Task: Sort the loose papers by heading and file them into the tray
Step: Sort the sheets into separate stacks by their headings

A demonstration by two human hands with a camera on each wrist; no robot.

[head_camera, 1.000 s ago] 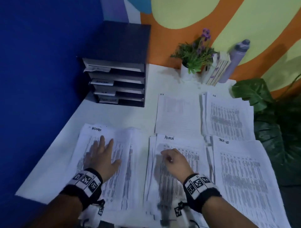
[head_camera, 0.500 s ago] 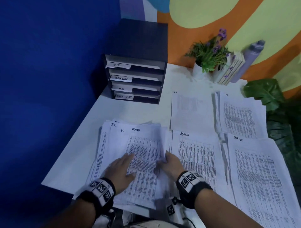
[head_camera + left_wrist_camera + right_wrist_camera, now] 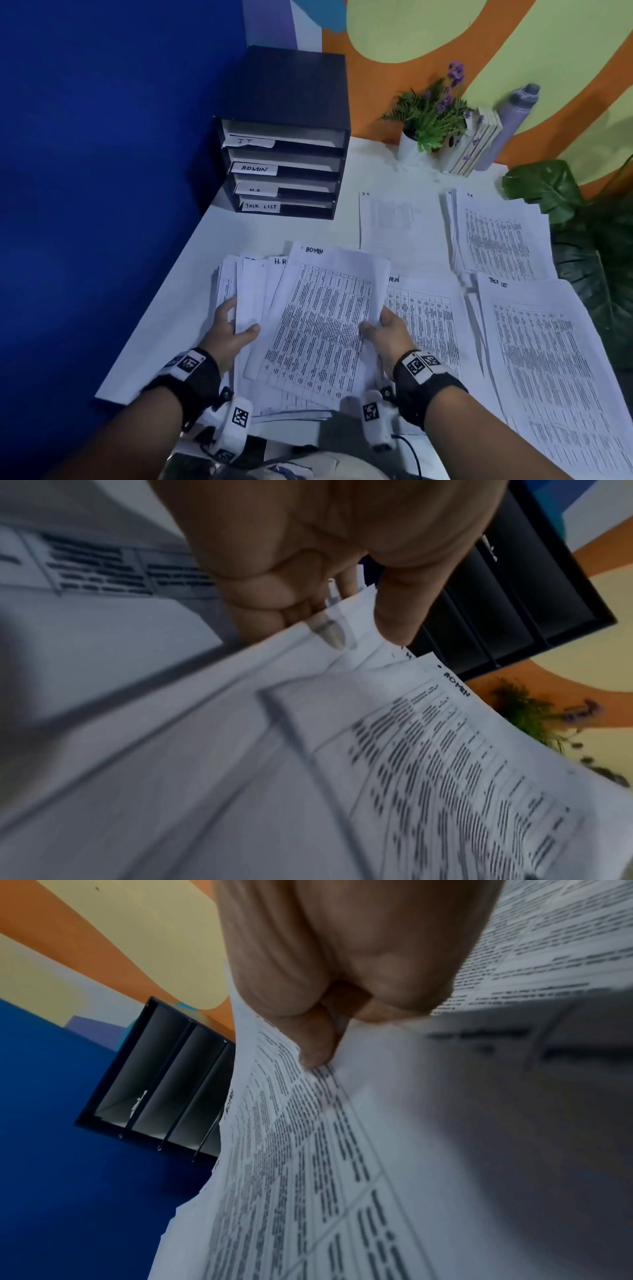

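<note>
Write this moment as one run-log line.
phase: sorting | right hand: pinches ADMIN sheet | left hand: holds unsorted stack | tray: unfilled

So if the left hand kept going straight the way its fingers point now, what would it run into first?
Probably the black file tray: the left hand, gripping the unsorted stack, points across bare table toward it, though depth is uncertain.

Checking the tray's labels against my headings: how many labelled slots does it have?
4, stacked in the black tray at the desk's back left: IT label on top, then ADMIN label, H.R label, and TASK LIST label lowest.
</note>
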